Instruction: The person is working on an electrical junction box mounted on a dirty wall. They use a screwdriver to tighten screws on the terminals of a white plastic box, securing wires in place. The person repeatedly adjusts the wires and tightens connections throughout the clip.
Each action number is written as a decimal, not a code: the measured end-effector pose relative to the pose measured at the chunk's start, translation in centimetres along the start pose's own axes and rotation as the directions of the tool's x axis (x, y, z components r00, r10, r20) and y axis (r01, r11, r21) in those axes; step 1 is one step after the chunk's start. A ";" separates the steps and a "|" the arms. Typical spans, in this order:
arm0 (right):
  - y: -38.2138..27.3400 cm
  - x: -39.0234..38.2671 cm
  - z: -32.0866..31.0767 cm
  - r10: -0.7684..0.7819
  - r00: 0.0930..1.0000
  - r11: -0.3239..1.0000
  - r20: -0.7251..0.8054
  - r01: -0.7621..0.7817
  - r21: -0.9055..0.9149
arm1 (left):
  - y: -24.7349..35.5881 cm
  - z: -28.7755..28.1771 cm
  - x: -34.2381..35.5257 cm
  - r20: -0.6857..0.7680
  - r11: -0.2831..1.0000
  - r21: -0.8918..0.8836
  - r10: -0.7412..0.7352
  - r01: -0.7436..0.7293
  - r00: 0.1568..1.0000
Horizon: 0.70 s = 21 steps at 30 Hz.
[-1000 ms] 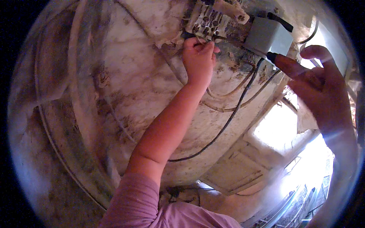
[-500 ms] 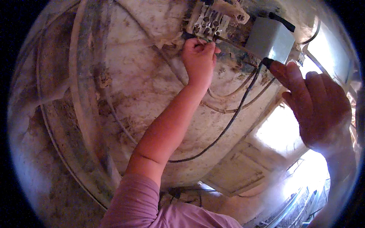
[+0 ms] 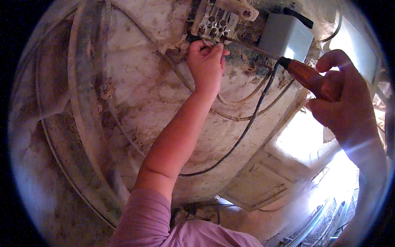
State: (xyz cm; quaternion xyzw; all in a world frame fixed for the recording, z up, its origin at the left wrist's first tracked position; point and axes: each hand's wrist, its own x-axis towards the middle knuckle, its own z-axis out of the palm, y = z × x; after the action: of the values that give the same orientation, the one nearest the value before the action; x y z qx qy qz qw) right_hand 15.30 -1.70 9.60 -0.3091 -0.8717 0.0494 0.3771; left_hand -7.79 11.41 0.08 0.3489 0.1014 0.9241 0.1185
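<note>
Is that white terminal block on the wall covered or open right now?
Open. The white terminal block has no cover: its slots and contacts show bare, and the left hand pinches a wire just below it.

— Left hand (image 3: 207, 61)?
— Raised high, arm stretched straight up from a pink sleeve, fingers bunched in a tight pinch, knuckles toward us.
— And the right hand (image 3: 343, 103)?
— Up at the right edge, grip closed, forefinger curled above, thumb underneath.

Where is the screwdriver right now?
In the head view, the screwdriver is upper right, held in the right hand, its shaft reaching left toward the terminal block, just below the grey box.
</note>
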 end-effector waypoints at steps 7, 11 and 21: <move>1.0 -0.1 0.6 -0.668 0.726 0.392 0.163 0.529 -0.752 | -0.3 -0.5 0.2 0.023 0.999 0.028 -0.030 0.029 0.999; 0.6 -0.7 1.2 -0.732 0.623 0.157 0.276 0.548 -0.821 | 0.0 -0.3 0.1 0.049 0.998 0.018 -0.054 0.053 0.997; -0.2 1.9 2.4 0.124 0.981 0.992 -0.148 -0.125 0.004 | -0.3 -1.3 0.8 0.066 0.997 0.068 -0.048 0.043 0.997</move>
State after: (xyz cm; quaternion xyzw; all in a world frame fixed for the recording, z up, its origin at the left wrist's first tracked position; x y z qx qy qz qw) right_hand 12.62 -0.41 9.12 -0.3668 -0.8203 0.0477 0.4362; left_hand -9.15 11.82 -0.49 0.3811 0.1358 0.9050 0.1312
